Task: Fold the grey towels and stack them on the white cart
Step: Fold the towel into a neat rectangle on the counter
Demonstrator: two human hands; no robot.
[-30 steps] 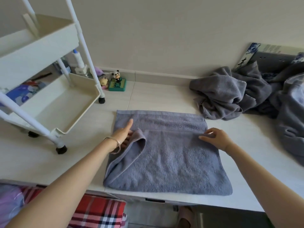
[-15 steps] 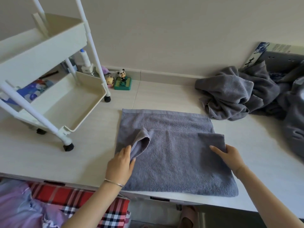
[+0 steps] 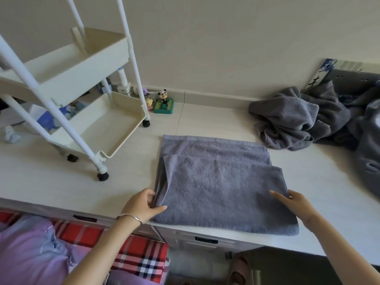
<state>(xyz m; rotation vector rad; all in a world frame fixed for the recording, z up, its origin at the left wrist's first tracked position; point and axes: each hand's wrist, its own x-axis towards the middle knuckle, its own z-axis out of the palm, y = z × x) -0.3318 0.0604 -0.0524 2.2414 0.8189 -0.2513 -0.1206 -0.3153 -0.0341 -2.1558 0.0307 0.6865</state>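
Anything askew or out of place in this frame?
The grey towel is folded unevenly: the top layer stops short of the far edge, leaving a strip uncovered. Unfolded grey towels lie crumpled at the right. The left hand pinches the towel's left edge; the right hand lies on its right edge.

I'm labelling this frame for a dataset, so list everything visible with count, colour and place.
Half-folded terry towel: one, grey-blue, countertop centre.
Crumpled towels pile: several, dark grey, far right.
Plastic tiered rolling cart: one, white, left on the countertop.
Panda figurine on green base: one, by the wall.
Plaid fabric: red, below the counter edge.
Metal bracelet: one, silver, left wrist.
Left hand: pinching the towel's left edge.
Right hand: fingers flat on the towel's right edge.
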